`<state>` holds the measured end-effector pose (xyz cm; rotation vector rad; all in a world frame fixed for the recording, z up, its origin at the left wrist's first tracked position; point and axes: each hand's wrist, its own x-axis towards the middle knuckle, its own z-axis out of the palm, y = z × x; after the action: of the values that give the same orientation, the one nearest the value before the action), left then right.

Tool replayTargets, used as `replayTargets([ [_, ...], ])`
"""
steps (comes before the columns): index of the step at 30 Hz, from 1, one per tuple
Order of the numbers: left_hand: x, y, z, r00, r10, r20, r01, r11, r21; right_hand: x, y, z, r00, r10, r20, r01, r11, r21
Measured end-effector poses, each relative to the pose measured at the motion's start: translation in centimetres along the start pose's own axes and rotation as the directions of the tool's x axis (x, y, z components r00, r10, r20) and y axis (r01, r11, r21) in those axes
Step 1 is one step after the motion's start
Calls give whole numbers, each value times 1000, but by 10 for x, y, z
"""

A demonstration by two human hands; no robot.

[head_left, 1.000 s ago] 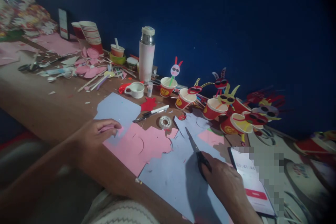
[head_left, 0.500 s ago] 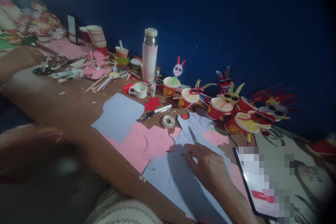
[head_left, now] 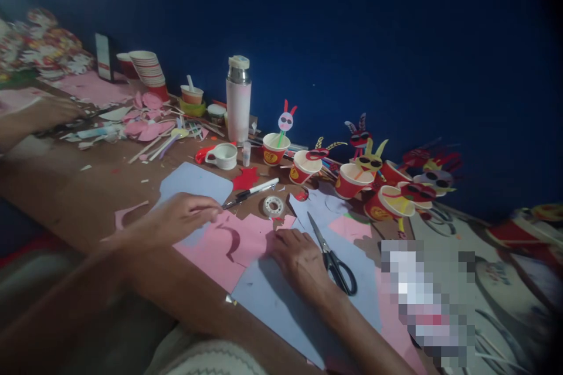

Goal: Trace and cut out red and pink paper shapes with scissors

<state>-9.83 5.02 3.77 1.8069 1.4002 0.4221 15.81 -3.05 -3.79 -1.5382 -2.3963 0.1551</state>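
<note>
My left hand reaches over the blue sheet and the pink paper, its fingers stretched forward and nothing seen in them. At the pink paper's right edge, my right hand has its fingers curled down on the paper; the fingertips are partly hidden. A curved cut in the pink paper gapes with a dark shadow. Black-handled scissors lie on the larger blue sheet, just right of that hand. Beside my left wrist is a curved pink scrap.
Beyond my hands are a tape roll, a marker, a mug and a flask. Red paper cups with paper figures line the right. A co-worker's hand is at far left, near pink scraps.
My left hand has come in from the lower left over the papers. My right hand has left the scissors lying and moved left onto the pink paper. A pink scrap now shows at left.
</note>
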Motion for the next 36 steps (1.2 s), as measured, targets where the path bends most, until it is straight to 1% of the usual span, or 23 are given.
replayTargets([
  [1, 8, 4, 9, 996, 11, 93, -2, 996, -93, -1, 1, 0, 1000, 3, -11, -3, 1000, 9],
  [2, 16, 6, 16, 989, 35, 143, -8, 983, -182, -1, 2, -2, 1000, 14, -25, -13, 1000, 19],
  [4, 30, 7, 27, 984, 87, 156, -28, 936, -350, -4, 5, -7, 997, 51, -62, -48, 998, 44],
  [6, 42, 11, 35, 984, 109, 144, -16, 848, -530, -8, 10, -16, 983, 162, -90, -145, 974, 174],
  [7, 46, 14, 39, 981, 105, 162, 21, 777, -630, -10, 12, -20, 968, 233, -88, -203, 944, 259],
  [9, 53, 21, 45, 966, 66, 249, 167, 579, -798, -12, 17, -30, 932, 357, -68, -303, 866, 398],
  [11, 58, 27, 51, 939, 37, 343, 299, 404, -864, -13, 23, -39, 893, 445, -61, -366, 800, 475],
  [12, 61, 29, 52, 925, 30, 379, 344, 354, -869, -13, 25, -43, 873, 483, -73, -386, 773, 503],
  [15, 68, 29, 56, 895, 22, 445, 423, 274, -864, -13, 32, -53, 791, 602, -108, -450, 692, 564],
  [17, 70, 25, 57, 886, 16, 464, 450, 223, -865, -13, 37, -57, 772, 622, -136, -468, 699, 542],
  [19, 72, 20, 58, 898, 15, 440, 427, 218, -878, -12, 42, -58, 787, 588, -185, -451, 754, 479],
  [20, 72, 18, 58, 906, 22, 422, 407, 230, -884, -11, 44, -57, 799, 554, -236, -429, 798, 423],
  [22, 73, 14, 56, 919, 45, 392, 365, 279, -888, -7, 47, -55, 826, 442, -351, -362, 892, 272],
  [24, 73, 11, 47, 945, 81, 318, 270, 354, -895, 2, 47, -51, 855, 307, -418, -279, 952, 128],
  [25, 72, 11, 39, 968, 105, 228, 170, 391, -904, 7, 45, -49, 872, 247, -423, -236, 968, 78],
  [26, 71, 12, 29, 986, 131, 100, 37, 419, -907, 13, 42, -47, 891, 195, -411, -194, 980, 45],
  [27, 69, 13, 18, 986, 154, -63, -124, 426, -896, 20, 38, -44, 909, 148, -390, -153, 988, 19],
  [28, 66, 14, 6, 953, 171, -249, -300, 425, -854, 27, 34, -41, 924, 103, -367, -112, 994, -3],
  [29, 62, 15, -5, 903, 172, -394, -429, 412, -804, 35, 28, -37, 938, 61, -340, -73, 997, -21],
  [30, 59, 17, -15, 840, 150, -521, -533, 405, -743, 43, 21, -33, 950, 16, -311, -29, 999, -37],
  [31, 56, 18, -22, 790, 138, -597, -593, 419, -688, 51, 13, -29, 959, -25, -284, 11, 999, -48],
  [33, 52, 19, -28, 743, 141, -654, -642, 426, -638, 66, -2, -22, 973, -88, -212, 82, 996, -36],
  [36, 55, 14, -20, 758, 155, -633, -635, 394, -665, 86, -18, -16, 989, -140, -50, 141, 990, 6],
])
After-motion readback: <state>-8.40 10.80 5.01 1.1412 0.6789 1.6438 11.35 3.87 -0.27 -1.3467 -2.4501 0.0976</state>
